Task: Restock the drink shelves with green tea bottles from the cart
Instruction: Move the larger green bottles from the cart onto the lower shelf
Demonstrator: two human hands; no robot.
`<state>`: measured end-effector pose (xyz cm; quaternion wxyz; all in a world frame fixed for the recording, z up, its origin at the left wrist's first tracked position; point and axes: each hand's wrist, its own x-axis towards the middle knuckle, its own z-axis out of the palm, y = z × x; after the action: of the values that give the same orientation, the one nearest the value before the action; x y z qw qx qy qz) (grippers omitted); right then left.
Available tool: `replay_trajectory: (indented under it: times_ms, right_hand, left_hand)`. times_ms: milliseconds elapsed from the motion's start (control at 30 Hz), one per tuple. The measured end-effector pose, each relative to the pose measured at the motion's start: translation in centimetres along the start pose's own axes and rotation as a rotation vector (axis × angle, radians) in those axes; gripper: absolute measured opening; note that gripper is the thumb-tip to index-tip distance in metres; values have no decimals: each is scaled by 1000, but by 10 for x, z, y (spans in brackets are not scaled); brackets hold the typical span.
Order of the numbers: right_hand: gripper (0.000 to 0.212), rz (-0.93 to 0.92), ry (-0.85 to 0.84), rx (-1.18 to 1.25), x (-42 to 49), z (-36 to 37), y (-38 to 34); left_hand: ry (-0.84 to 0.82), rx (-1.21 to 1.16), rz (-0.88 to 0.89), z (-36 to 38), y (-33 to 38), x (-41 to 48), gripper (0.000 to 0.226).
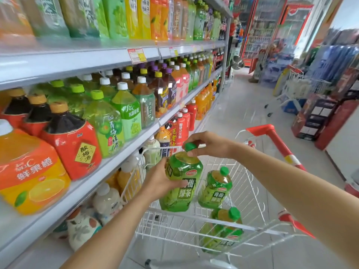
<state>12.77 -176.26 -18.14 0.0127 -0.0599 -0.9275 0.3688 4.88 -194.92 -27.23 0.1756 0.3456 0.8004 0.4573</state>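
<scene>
- We hold one green tea bottle [181,183] with both hands, above the white wire cart [258,193], over its end nearest the shelves.
- Our left hand [162,182] is wrapped round the bottle's side and shoulder, fingers curled across the label, closed on it.
- Our right hand [206,143] pinches the bottle's green cap [190,146] from above, thumb and fingers closed round it.
- The bottle leans a little, cap toward the shelves, base down over the cart's rim.
- Second green tea bottle [215,188] stands inside the cart, just beside the held one, on the aisle side, green cap up.
- Third green tea bottle [223,230] lies lower in the cart, nearer us, seen through the wire.
- Cart has a red handle [272,136] on the side away from the shelves.
- Drink shelves [108,55] run along the cart's left, packed with bottles: orange juice bottle [31,171] nearest us, red plum drink bottle [71,144] next, then a light green tea bottle [105,125] with a lime cap.
- Bottom shelf beside the cart holds pale and orange bottles, partly hidden by the wire.
- Tiled floor [242,105] beyond the cart; another cart [303,84] stands well apart, further down the aisle.
</scene>
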Motion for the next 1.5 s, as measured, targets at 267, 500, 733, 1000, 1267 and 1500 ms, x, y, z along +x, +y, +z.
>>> replay_trajectory:
  times_ms: [267,500,733,1000,1267,1500]
  right_hand:
    - [63,502,-134,-318,-7,-3,92]
    - [84,638,-173,-447,-5,27,139]
    - [29,521,61,-411,-4,26,134]
    - [36,580,49,-437,-15,31,130]
    - [29,298,85,-362,-8,11,38]
    - [29,-97,214,-533,-40,-23,-101]
  left_hand:
    - [205,-121,-47,-21,-14,11,86]
    - [246,-170,-56,-34,-22,8,95]
    - [256,-165,-45,-39,-26,0,83]
    - [347,-217,-45,-48,-24,-8,80]
    - [518,-271,92,-88,5,-46,80]
    - [695,-282,222,-141,46,-121,69]
